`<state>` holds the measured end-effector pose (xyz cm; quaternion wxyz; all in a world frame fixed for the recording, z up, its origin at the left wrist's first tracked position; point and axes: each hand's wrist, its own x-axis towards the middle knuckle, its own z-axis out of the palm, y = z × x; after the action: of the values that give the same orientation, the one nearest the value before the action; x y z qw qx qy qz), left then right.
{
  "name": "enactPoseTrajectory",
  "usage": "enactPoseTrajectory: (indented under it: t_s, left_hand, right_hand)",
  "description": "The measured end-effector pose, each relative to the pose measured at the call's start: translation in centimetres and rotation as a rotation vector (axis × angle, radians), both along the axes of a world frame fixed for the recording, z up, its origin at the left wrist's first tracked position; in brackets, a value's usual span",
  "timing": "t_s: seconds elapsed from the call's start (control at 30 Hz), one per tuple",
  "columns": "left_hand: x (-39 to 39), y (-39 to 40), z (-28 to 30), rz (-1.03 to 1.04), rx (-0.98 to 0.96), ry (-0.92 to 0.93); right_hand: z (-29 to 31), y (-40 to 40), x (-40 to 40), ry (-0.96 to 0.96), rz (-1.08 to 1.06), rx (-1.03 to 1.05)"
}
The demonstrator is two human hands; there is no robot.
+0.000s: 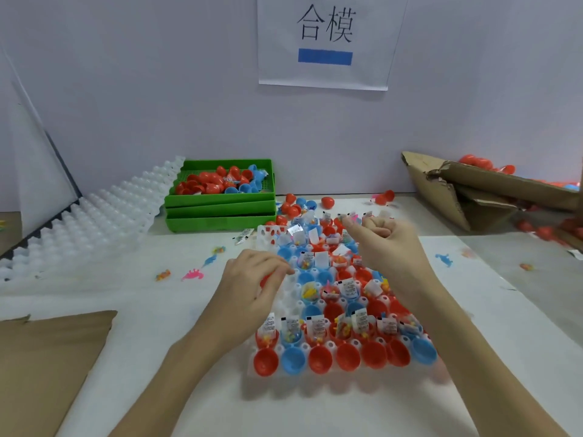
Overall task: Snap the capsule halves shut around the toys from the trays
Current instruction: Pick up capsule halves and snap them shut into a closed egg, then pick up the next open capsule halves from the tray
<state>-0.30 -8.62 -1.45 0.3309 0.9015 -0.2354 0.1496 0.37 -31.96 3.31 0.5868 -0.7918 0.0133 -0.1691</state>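
Hands (252,279) two, left gripping red capsule half (264,280); green trays (220,201) three

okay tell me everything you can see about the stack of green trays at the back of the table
The green trays are shallow rectangular bins of what looks like moulded plastic, stacked about three high, level, against the back wall left of centre. The top one has a perforated floor and holds a loose heap of red and blue capsule halves with a few packets. A stack of white translucent egg-style trays leans at its left side. Loose red capsules lie on the table by its right end. Neither hand touches it.
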Motion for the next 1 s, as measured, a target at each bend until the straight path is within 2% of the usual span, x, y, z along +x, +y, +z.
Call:
enactPoseTrajectory:
  t_s: [0.23, 0.33, 0.43, 0.57, 0.87, 1.0]
  left_hand:
    - [-0.5, -0.8, -0.3, -0.022, -0.047, 0.245]
    - [-0.6, -1.0, -0.4, 0.019, 0.022, 0.288]
    - [-0.3, -1.0, -0.3, 0.036, 0.073, 0.283]
    - [-0.2, -0.9, -0.4, 0.050, 0.028, 0.264]
    - [0.5, -0.6, -0.7, 0.023, 0.118, 0.127]
    - [0.4, -0.2, -0.4, 0.001, 0.251, 0.027]
  right_hand:
    - [-1.0, 0.3, 0.1, -0.096, -0.022, 0.038]
    - [-0.7, 0.7, -0.4, -0.159, -0.027, 0.049]
    - [-0.3, 1.1, -0.9, -0.287, -0.041, 0.023]
    - [0.1, 1.4, -1.3, -0.425, -0.063, -0.005]
    - [-0.5, 1.8, -1.0, -0.402, -0.059, -0.116]
    - [-0.6, 1.8, -1.0, -0.393, -0.059, -0.132]
